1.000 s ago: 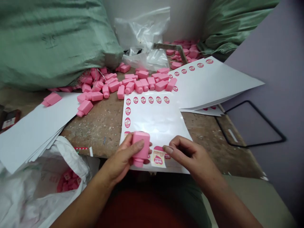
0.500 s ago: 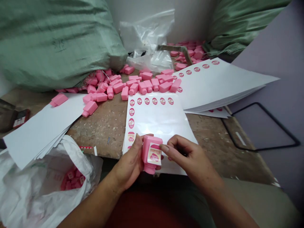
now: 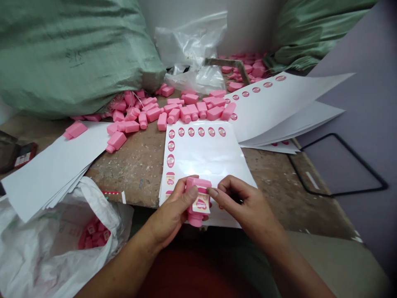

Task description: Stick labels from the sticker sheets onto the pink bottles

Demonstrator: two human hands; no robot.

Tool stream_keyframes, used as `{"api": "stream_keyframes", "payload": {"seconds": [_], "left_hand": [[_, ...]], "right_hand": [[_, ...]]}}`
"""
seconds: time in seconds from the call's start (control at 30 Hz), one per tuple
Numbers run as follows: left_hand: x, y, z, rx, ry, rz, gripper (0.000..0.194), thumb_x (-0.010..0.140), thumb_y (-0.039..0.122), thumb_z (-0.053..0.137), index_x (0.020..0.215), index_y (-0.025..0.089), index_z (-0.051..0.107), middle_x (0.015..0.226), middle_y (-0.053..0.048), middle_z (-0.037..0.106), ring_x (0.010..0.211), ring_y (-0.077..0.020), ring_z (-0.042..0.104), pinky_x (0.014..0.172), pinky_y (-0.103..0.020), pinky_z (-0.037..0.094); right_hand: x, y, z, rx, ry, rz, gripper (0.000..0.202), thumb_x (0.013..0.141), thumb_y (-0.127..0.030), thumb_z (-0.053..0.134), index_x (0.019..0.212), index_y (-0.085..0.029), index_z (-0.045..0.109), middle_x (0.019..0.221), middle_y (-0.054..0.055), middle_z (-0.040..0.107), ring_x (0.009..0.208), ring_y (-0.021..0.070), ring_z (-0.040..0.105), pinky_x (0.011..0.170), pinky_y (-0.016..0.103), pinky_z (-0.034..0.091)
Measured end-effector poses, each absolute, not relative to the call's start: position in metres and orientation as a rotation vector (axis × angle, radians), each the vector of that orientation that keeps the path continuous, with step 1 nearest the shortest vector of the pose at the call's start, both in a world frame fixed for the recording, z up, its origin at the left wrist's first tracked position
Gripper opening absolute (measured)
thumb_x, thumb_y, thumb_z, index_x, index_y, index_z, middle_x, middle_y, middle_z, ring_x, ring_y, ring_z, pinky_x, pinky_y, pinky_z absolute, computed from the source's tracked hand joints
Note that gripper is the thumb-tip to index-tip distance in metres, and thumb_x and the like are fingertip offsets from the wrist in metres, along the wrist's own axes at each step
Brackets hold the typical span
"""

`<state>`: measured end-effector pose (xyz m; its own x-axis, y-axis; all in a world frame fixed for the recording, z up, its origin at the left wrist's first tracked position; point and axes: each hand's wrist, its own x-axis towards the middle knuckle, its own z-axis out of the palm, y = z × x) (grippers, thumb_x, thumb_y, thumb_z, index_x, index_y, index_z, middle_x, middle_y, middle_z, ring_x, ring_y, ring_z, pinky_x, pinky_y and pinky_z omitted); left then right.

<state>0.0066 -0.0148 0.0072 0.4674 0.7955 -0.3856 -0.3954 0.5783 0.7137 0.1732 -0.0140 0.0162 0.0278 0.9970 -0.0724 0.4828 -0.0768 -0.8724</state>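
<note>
In my left hand (image 3: 169,215) is a small pink plastic bottle (image 3: 195,220), tilted with its neck toward me. The left fingers wrap round it, and the thumb presses on the upper left of a printed label (image 3: 201,204) on its flat face. My right hand (image 3: 248,205) pinches the label's upper right edge between thumb and forefinger, its other fingers curled. Under both hands lies a sheet of stickers (image 3: 201,155), with oval ones along its top and left edges and a bare shiny middle. The far side of the bottle is hidden.
Several pink bottles (image 3: 189,112) lie loose across the worn table (image 3: 130,174). More sticker sheets (image 3: 266,107) curl up at right, and blank sheets (image 3: 62,165) overhang at left. A white sack (image 3: 37,252) with labelled bottles stands below. A green sack (image 3: 74,54) sits behind.
My left thumb has moved right from the bottle's side onto the label, which now lies flatter against the bottle. At right, the top sticker sheet has lifted and curled away from those beneath.
</note>
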Motion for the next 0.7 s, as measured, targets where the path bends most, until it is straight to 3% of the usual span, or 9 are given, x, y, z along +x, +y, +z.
{"api": "stream_keyframes", "payload": {"seconds": [0.13, 0.3, 0.4, 0.5, 0.7], "left_hand": [[0.009, -0.015, 0.009, 0.606, 0.819, 0.795, 0.038, 0.085, 0.036, 0.064, 0.119, 0.023, 0.049, 0.104, -0.003, 0.057, 0.083, -0.0102, 0.058, 0.074, -0.025, 0.05], [0.006, -0.016, 0.011, 0.671, 0.857, 0.763, 0.038, 0.082, 0.031, 0.067, 0.115, 0.02, 0.05, 0.106, -0.007, 0.058, 0.085, -0.0141, 0.059, 0.067, -0.024, 0.049], [0.006, -0.018, 0.01, 0.653, 0.87, 0.751, 0.05, 0.074, 0.022, 0.073, 0.116, 0.02, 0.048, 0.101, -0.004, 0.058, 0.083, -0.0125, 0.057, 0.066, -0.022, 0.048], [0.01, -0.019, 0.009, 0.638, 0.836, 0.729, 0.06, 0.068, 0.015, 0.076, 0.119, 0.022, 0.046, 0.098, -0.002, 0.058, 0.08, -0.0107, 0.057, 0.065, -0.02, 0.045], [-0.032, -0.029, 0.016, 0.751, 1.031, 0.657, 0.071, 0.064, 0.022, 0.078, 0.126, 0.026, 0.043, 0.115, -0.008, 0.062, 0.098, -0.0213, 0.063, 0.073, -0.027, 0.049]], "right_hand": [[0.175, -0.015, 0.013, -1.665, -1.6, 0.875, 0.032, 0.08, -0.047, 0.058, 0.061, -0.023, 0.047, 0.054, -0.003, 0.048, 0.053, 0.0126, 0.044, 0.051, 0.026, 0.034], [0.182, -0.018, 0.009, -1.693, -1.571, 0.547, 0.027, 0.082, -0.046, 0.057, 0.07, -0.023, 0.054, 0.057, -0.001, 0.053, 0.054, 0.0141, 0.046, 0.054, 0.028, 0.035], [0.177, -0.019, 0.01, -1.579, -1.496, 0.671, 0.02, 0.079, -0.042, 0.062, 0.081, -0.023, 0.055, 0.063, -0.002, 0.054, 0.056, 0.0135, 0.048, 0.054, 0.027, 0.038], [0.167, -0.017, 0.011, -1.461, -1.486, 0.914, 0.027, 0.072, -0.037, 0.07, 0.091, -0.024, 0.058, 0.061, -0.006, 0.049, 0.056, 0.0123, 0.048, 0.052, 0.025, 0.038], [0.165, -0.004, 0.004, -1.46, -1.367, 0.94, 0.024, 0.074, -0.043, 0.068, 0.082, -0.023, 0.058, 0.066, -0.004, 0.051, 0.058, 0.0126, 0.046, 0.054, 0.026, 0.04]]}}
